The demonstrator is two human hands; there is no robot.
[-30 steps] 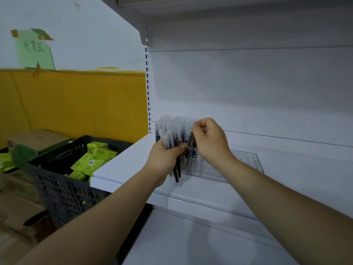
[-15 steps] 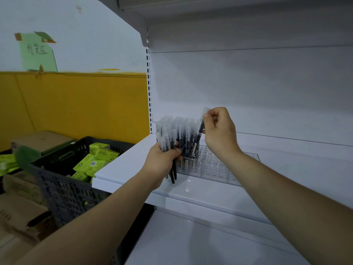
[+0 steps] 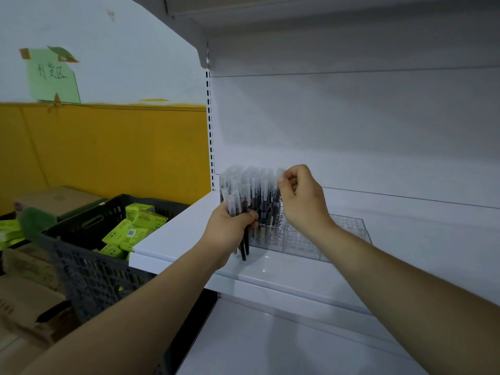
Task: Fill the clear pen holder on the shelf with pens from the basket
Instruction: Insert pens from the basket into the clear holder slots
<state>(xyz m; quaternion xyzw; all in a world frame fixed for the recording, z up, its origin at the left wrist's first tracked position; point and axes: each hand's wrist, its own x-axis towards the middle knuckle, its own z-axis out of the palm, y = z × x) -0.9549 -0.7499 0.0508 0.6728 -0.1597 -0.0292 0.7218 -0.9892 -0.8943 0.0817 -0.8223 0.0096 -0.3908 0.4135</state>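
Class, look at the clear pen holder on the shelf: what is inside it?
Capped black pens stand in the holder's left slots; the right slots look empty. The left hand and its bundle hide the front-left corner.

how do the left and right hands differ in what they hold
The left hand grips a bundle of pens; the right hand pinches the cap of one pen. The left hand sits low at the front edge of the clear pen holder; the right hand is higher, above it. Both hold clear-capped black pens.
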